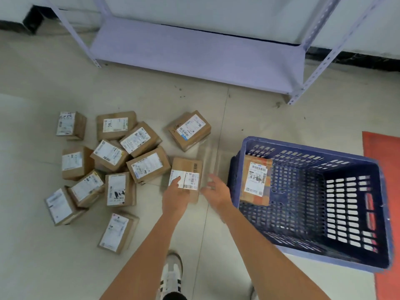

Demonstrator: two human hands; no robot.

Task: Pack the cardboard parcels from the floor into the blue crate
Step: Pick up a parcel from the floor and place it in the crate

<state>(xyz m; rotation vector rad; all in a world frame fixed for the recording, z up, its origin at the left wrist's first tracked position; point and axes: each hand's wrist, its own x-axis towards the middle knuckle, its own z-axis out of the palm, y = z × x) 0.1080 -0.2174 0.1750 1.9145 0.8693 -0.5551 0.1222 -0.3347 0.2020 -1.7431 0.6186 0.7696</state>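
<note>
left hand fingers flat on nearest parcel | right hand spread, empty, just beside | blue crate lies rightward

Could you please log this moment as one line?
left hand on floor parcel | right hand open beside it | one parcel in blue crate

A heap of parcels lies on the floor at left, the crate sits right with one parcel leaning inside its left wall, and a shelf rack stands far behind.
</note>
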